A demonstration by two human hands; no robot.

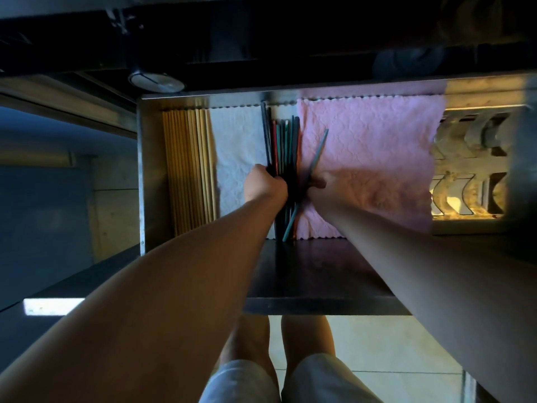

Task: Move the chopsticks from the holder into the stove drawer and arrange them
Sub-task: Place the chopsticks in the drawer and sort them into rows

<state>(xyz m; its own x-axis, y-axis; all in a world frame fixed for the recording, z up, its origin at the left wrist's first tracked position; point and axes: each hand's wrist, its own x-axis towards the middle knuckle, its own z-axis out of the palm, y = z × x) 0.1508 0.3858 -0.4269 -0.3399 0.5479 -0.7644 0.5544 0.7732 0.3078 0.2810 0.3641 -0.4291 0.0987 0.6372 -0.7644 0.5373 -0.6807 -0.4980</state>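
One teal chopstick (pixel 319 149) slants rightward; bundled chopsticks (pixel 283 146) run front-to-back.

Pink cloth (pixel 363 146) beside white cloth (pixel 235 146); knob (pixel 157 80) above

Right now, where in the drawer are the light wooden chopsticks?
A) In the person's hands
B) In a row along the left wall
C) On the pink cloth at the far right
B: the light wooden chopsticks lie in a row against the left wall of the drawer, beside the white cloth. The left hand grips the dark chopsticks, and the right hand holds a teal chopstick.
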